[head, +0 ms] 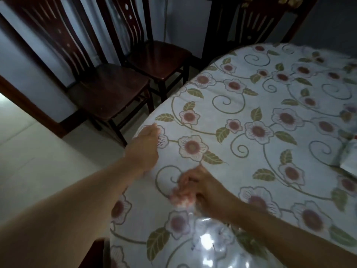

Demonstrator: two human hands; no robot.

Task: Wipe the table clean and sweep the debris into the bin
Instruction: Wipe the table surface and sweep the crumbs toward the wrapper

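The table (260, 105) carries a floral cloth with pink flowers and green leaves. My left hand (145, 146) lies at the table's left edge, its back towards me and its fingers hidden and blurred. My right hand (201, 188) is on the near part of the table. It grips a bunched whitish translucent wad (181, 198), blurred by motion. Glossy clear plastic (208, 240) spreads from that wad towards me. No bin is in view.
Two dark wooden chairs (114, 89) (160, 55) stand left of the table, and a third chair (249, 26) stands at its far end. A white folded item (348, 157) lies at the table's right edge. Pale tiled floor (38, 151) stretches to the left.
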